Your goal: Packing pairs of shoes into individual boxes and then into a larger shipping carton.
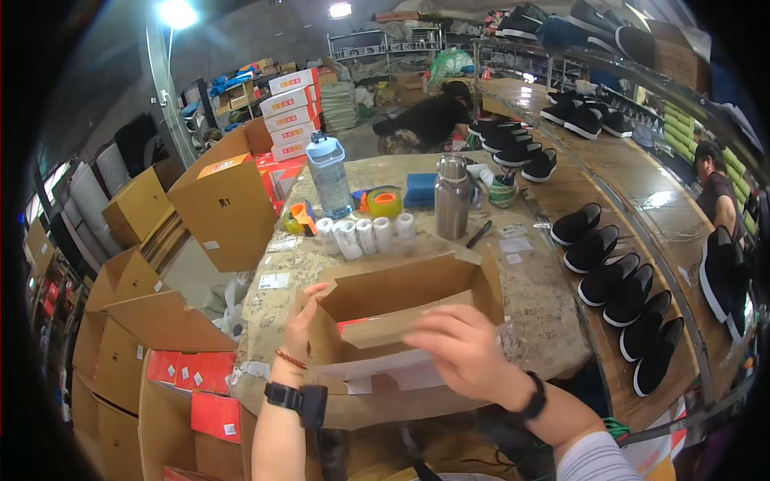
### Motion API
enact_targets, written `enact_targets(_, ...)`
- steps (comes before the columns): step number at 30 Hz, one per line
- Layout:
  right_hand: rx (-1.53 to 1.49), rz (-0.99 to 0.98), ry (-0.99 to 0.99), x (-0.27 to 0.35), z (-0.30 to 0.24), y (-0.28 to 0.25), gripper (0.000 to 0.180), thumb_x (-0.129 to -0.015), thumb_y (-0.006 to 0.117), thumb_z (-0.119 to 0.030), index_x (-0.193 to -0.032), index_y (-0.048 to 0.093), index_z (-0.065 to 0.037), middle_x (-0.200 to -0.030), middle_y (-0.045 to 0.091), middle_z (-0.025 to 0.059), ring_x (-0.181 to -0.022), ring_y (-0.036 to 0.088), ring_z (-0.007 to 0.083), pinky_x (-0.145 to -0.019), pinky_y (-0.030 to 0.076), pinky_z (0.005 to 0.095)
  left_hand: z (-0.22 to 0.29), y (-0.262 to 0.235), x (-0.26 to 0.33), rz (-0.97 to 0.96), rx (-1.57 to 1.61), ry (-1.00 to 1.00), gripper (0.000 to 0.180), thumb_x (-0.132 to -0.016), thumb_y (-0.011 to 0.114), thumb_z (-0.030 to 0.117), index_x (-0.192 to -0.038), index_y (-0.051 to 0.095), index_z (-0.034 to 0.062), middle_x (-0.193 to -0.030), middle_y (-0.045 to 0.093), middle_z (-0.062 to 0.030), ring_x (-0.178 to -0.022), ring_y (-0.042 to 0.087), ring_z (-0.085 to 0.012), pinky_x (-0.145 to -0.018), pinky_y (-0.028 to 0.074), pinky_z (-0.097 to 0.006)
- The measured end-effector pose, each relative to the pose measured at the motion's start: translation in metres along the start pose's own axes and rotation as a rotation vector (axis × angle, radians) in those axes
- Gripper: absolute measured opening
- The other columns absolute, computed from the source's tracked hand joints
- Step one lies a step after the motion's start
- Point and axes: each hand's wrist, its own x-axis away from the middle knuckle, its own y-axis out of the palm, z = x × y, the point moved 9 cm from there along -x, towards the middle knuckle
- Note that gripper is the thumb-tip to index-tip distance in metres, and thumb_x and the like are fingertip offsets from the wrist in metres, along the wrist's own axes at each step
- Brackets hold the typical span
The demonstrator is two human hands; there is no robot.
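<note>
An open shoebox (385, 293), brown cardboard inside and pale on its near flap, lies on the paper-covered table in front of me. Inside it are a brown cardboard panel (385, 327) and a bit of red. My left hand (303, 322) grips the box's left end, its fingers at the wall's top edge. Over the near right part of the box hovers my right hand (461, 346), slightly blurred, fingers stretched leftward and apparently holding nothing. Whether its fingertips touch the near edge is not clear.
Past the box stand white rolls (365, 236), tape dispensers (383, 202), a blue water bottle (329, 176) and a steel flask (452, 198). Black shoes (622, 289) line the rack at right. Large cartons (224, 212) and red boxes (215, 415) stand at left. Two other people are farther off.
</note>
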Motion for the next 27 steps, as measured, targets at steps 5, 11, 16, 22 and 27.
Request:
enact_targets(5,-0.253,-0.091,0.579,0.027,0.150,0.097,0.020,-0.075,0.064,-0.008,-0.095,0.067,-0.005,-0.096,0.065,0.0134,-0.087,0.062,0.0283,-0.073,0.051,0.0353,-0.008,0.012,-0.005,0.033,-0.494,0.085,0.072,-0.071,0.076,0.016,-0.133,0.042,0.0048,-0.123,0.052,-0.0157,-0.112,0.052,-0.0249,-0.097,0.042,-0.036)
enact_targets(11,0.240,0.206,-0.179,-0.001,0.052,0.009,0.011,-0.081,0.064,-0.014,-0.091,0.065,-0.007,-0.094,0.062,0.0092,-0.091,0.059,0.0285,-0.079,0.046,0.0366,0.001,0.035,0.002,0.037,-1.078,-0.089,0.110,-0.054,0.088,0.024,-0.143,0.025,0.0120,-0.130,0.043,-0.0187,-0.121,0.044,-0.0317,-0.103,0.038,-0.041)
enact_targets(16,-0.324,0.551,0.836,0.095,0.218,-0.026,0.041,-0.086,0.059,-0.012,-0.124,0.046,-0.005,-0.120,0.052,0.0181,-0.108,0.052,0.0339,-0.092,0.042,0.0438,-0.014,0.027,-0.002,0.128,-0.713,0.039,0.111,-0.059,0.085,0.009,-0.146,0.015,0.0132,-0.122,0.047,-0.0151,-0.117,0.048,-0.0282,-0.101,0.040,-0.036)
enact_targets(22,-0.219,-0.104,0.633,0.078,0.177,0.043,0.075,-0.073,0.073,-0.019,-0.139,0.037,-0.007,-0.131,0.041,0.0238,-0.124,0.039,0.0391,-0.104,0.034,0.0419,-0.025,0.009,0.007,-0.080,-0.484,0.243,0.056,-0.070,0.074,0.001,-0.123,0.057,0.0104,-0.123,0.047,-0.0111,-0.107,0.054,-0.0229,-0.093,0.045,-0.031)
enact_targets(27,-0.071,-0.387,0.618,0.066,0.175,0.028,0.066,-0.066,0.079,-0.025,-0.124,0.053,-0.006,-0.122,0.046,0.0201,-0.112,0.050,0.0364,-0.093,0.044,0.0405,0.010,0.043,0.021,0.034,-0.815,0.095,0.044,-0.069,0.077,0.010,-0.111,0.063,0.0115,-0.120,0.046,-0.0119,-0.114,0.047,-0.0266,-0.091,0.046,-0.038)
